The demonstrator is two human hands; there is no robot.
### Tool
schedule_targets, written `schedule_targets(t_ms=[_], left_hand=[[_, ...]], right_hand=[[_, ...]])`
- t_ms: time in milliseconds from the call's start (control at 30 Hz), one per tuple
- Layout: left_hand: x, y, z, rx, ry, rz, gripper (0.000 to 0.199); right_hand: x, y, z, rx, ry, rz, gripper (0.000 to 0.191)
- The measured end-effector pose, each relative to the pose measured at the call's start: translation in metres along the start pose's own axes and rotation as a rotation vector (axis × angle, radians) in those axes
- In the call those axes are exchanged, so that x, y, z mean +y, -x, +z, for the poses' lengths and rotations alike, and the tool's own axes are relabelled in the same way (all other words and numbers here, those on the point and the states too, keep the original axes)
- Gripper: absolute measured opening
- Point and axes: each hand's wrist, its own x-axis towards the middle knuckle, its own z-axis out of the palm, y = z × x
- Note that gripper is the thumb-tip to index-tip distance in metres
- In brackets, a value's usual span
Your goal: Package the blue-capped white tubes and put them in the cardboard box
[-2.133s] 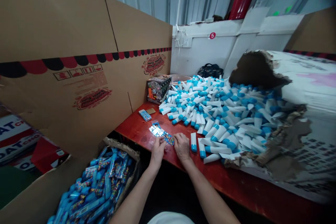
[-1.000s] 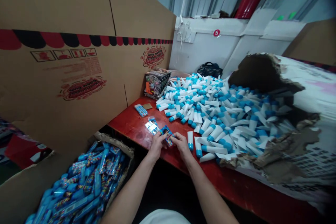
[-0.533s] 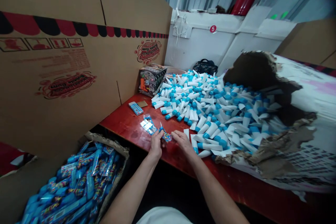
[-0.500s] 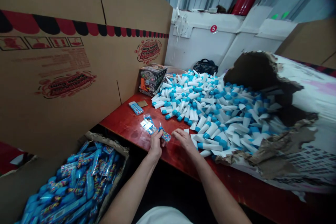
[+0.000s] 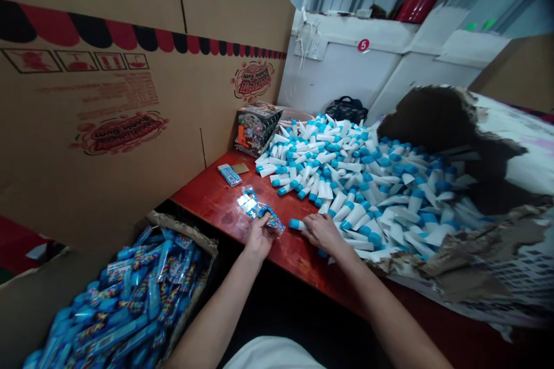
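My left hand (image 5: 259, 237) is closed on a colourful printed wrapper (image 5: 274, 220) over the red table. More shiny wrappers (image 5: 249, 203) lie just beyond its fingers. My right hand (image 5: 322, 232) grips a white tube with a blue cap (image 5: 296, 224), the cap pointing left towards the wrapper. Behind and to the right of that hand spreads a large heap of white tubes with blue caps (image 5: 355, 173), spilling from a torn carton (image 5: 485, 282). A small stack of blue printed cards (image 5: 229, 175) rests farther back on the table.
An open carton of filled blue packs (image 5: 142, 294) stands below the table's left edge. A tall cardboard box (image 5: 108, 184) walls the left side. At the back are a printed box (image 5: 256, 128), a pink basin (image 5: 296, 115) and a dark bag (image 5: 346, 109).
My right hand has moved right to the heap's near edge and taken hold of a tube. My left hand still holds the wrapper. The whole view has shifted slightly.
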Motion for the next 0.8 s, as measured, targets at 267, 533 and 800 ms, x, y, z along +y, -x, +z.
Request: schedule_targets(t_ms=[267, 533, 800], left_hand=[[0.005, 0.006, -0.006, 0.026, -0.026, 0.134, 0.018], [-0.008, 0.025, 0.01, -0.139, -0.054, 0.213, 0.032], [-0.004, 0.02, 0.004, -0.011, -0.12, 0.236, 0.031]], right_hand=[[-0.033, 0.017, -0.007, 0.317, -0.814, 0.041, 0.032], [-0.059, 0.027, 0.006, 0.406, -1.23, 0.273, 0.038], [-0.08, 0.05, -0.007, 0.198, -1.197, -0.11, 0.038]])
